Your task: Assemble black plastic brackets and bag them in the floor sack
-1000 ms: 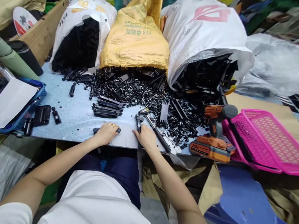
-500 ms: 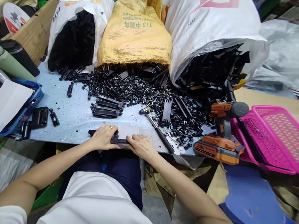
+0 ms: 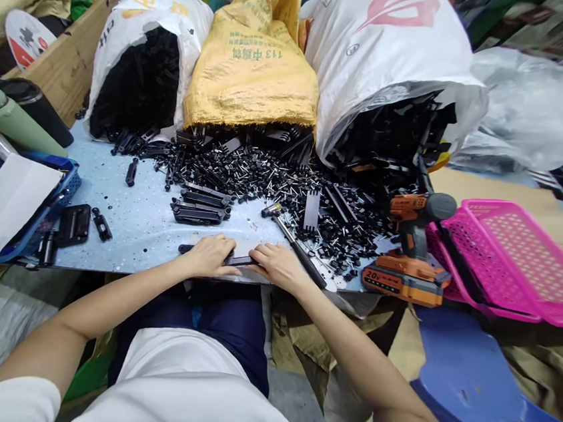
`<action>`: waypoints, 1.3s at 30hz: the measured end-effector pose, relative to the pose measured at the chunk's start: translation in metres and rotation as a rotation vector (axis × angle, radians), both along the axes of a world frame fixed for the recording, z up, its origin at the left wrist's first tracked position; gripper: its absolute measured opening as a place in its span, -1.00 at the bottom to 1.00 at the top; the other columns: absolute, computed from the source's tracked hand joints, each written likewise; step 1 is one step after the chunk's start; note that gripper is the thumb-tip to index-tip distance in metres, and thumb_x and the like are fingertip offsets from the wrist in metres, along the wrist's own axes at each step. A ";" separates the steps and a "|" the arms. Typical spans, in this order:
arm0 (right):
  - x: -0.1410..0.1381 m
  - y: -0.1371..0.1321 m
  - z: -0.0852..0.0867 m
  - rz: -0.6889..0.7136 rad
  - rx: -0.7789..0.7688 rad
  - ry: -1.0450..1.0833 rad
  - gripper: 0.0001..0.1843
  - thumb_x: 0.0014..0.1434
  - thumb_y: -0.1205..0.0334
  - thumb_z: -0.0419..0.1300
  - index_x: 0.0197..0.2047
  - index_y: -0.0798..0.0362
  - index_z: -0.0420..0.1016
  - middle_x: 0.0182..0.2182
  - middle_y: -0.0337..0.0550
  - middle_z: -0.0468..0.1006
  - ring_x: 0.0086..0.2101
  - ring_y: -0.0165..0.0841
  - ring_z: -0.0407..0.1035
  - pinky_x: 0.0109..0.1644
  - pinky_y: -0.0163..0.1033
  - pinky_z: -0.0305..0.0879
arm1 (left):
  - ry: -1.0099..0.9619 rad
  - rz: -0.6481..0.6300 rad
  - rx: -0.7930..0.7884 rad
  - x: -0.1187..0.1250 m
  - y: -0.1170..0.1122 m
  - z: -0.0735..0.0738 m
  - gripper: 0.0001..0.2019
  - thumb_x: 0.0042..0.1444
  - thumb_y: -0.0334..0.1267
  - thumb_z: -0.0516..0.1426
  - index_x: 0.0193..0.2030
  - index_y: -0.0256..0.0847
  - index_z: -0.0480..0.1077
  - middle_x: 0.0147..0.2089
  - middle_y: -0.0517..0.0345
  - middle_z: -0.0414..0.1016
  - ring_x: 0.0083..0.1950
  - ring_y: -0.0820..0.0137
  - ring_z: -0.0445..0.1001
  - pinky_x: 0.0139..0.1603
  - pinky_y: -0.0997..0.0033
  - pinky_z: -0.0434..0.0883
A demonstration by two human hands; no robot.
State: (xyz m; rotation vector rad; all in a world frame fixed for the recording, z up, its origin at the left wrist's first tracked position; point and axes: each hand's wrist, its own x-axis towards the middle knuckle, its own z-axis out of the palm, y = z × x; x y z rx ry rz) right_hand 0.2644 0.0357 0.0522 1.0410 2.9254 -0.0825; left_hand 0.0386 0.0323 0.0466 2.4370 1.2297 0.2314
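Observation:
At the table's front edge, my left hand (image 3: 210,255) is closed around a long black plastic part (image 3: 241,260), whose left end pokes out past the hand. My right hand (image 3: 274,264) grips the other end of the same part, its fingers over the top. Beneath them lies a flat grey plate (image 3: 246,245). A hammer (image 3: 298,245) with a black handle rests just beyond my right hand. Behind my left hand is a small stack of similar black parts (image 3: 201,210). Fingers cover both ends of the held part, so its full shape is hidden.
Loose black pieces and metal pins (image 3: 250,167) spread before a yellow sack (image 3: 255,81) and two white sacks (image 3: 152,9) of black parts. An orange cordless drill (image 3: 405,278) and pink baskets (image 3: 532,264) stand right; a blue basket (image 3: 70,182) stands left.
Both hands have shifted slightly to the right with the black part. The view has turned a little, so the drill and baskets appear further left.

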 end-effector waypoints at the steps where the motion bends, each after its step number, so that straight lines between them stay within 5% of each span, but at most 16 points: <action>1: 0.007 0.001 -0.007 -0.013 -0.003 0.023 -0.55 0.31 -0.06 -0.12 -0.13 0.09 0.42 -0.26 -0.06 0.44 -0.24 -0.32 0.31 -0.22 -0.27 0.07 | -0.009 0.000 0.042 0.009 0.015 0.002 -0.58 0.14 0.06 0.01 -0.02 -0.21 0.31 -0.12 -0.09 0.41 -0.05 0.13 0.35 -0.08 0.20 0.27; 6: 0.030 -0.013 -0.026 -0.085 -0.034 0.088 -0.57 0.29 -0.06 -0.07 -0.12 0.10 0.43 -0.25 -0.07 0.44 -0.20 -0.30 0.29 -0.16 -0.25 0.14 | 0.115 0.268 0.139 0.058 0.107 0.001 -0.74 0.15 -0.45 -0.05 -0.10 -0.34 0.39 -0.05 -0.24 0.42 0.05 0.08 0.27 0.00 0.09 0.17; 10: 0.033 0.007 -0.023 -0.219 -0.006 0.167 -0.62 0.31 0.02 -0.07 -0.08 0.08 0.42 -0.20 -0.05 0.46 -0.17 -0.28 0.28 -0.11 -0.23 0.17 | 0.123 0.302 0.119 0.081 0.139 -0.008 -0.78 0.09 -0.57 -0.03 -0.25 -0.44 0.43 -0.21 -0.24 0.48 -0.04 0.15 0.35 -0.01 0.15 0.19; 14: 0.022 0.079 -0.018 -0.466 0.102 0.202 -0.69 0.32 0.22 -0.11 -0.05 0.11 0.40 -0.15 0.00 0.44 -0.11 -0.24 0.26 -0.06 -0.21 0.19 | 0.074 0.302 0.170 0.073 0.119 -0.002 -0.79 0.16 -0.49 -0.04 -0.18 -0.42 0.41 -0.15 -0.22 0.47 -0.05 0.19 0.40 -0.03 0.22 0.27; 18: -0.010 0.144 -0.020 -0.676 0.033 0.099 -0.71 0.24 0.34 -0.05 -0.04 0.14 0.40 -0.09 0.07 0.42 -0.06 -0.20 0.27 -0.07 -0.21 0.23 | -0.272 0.447 0.218 0.024 0.069 0.006 -0.80 0.16 -0.38 0.01 -0.11 -0.29 0.39 -0.12 -0.04 0.50 -0.11 0.30 0.47 -0.04 0.32 0.36; 23: -0.044 0.170 -0.027 -0.872 -0.062 0.044 -0.73 0.12 0.43 0.05 -0.10 0.24 0.43 -0.17 0.19 0.48 -0.16 -0.16 0.38 -0.14 -0.20 0.26 | -0.741 0.688 0.025 -0.044 -0.001 -0.010 -0.78 0.19 -0.26 0.00 -0.15 -0.27 0.41 -0.24 0.06 0.55 -0.28 0.38 0.55 -0.23 0.40 0.47; 27: -0.046 0.162 -0.026 -0.853 -0.081 0.110 -0.72 0.05 0.37 0.14 -0.11 0.18 0.44 -0.20 0.08 0.52 -0.19 -0.21 0.40 -0.15 -0.21 0.28 | -0.607 0.628 0.099 -0.059 -0.029 -0.024 -0.81 0.18 -0.30 0.02 -0.17 -0.26 0.43 -0.21 0.04 0.55 -0.22 0.34 0.54 -0.16 0.34 0.46; 30: -0.037 0.140 -0.017 -0.735 -0.045 0.395 -0.82 0.06 0.30 0.15 -0.24 0.10 0.48 -0.26 -0.07 0.54 -0.25 -0.28 0.40 -0.14 -0.22 0.30 | -0.449 0.521 0.210 -0.059 -0.032 -0.022 -0.80 0.20 -0.36 0.00 -0.14 -0.26 0.43 -0.19 0.02 0.54 -0.17 0.32 0.52 -0.11 0.31 0.44; 35: -0.020 0.069 0.000 -0.508 -0.166 0.802 -0.80 0.09 0.10 0.20 -0.39 0.07 0.47 -0.45 -0.17 0.52 -0.43 -0.37 0.41 -0.28 -0.25 0.37 | -0.240 0.349 0.251 -0.061 -0.031 -0.013 -0.77 0.22 -0.41 -0.04 -0.10 -0.27 0.40 -0.21 0.00 0.52 -0.20 0.31 0.52 -0.16 0.32 0.45; 39: -0.019 0.017 -0.001 -0.392 -0.237 0.900 -0.80 0.14 0.09 0.19 -0.30 0.04 0.49 -0.39 -0.15 0.53 -0.39 -0.38 0.44 -0.29 -0.27 0.43 | -0.172 0.372 0.343 -0.059 -0.030 -0.020 -0.77 0.23 -0.33 0.01 -0.05 -0.29 0.39 -0.24 -0.03 0.54 -0.26 0.28 0.53 -0.22 0.28 0.48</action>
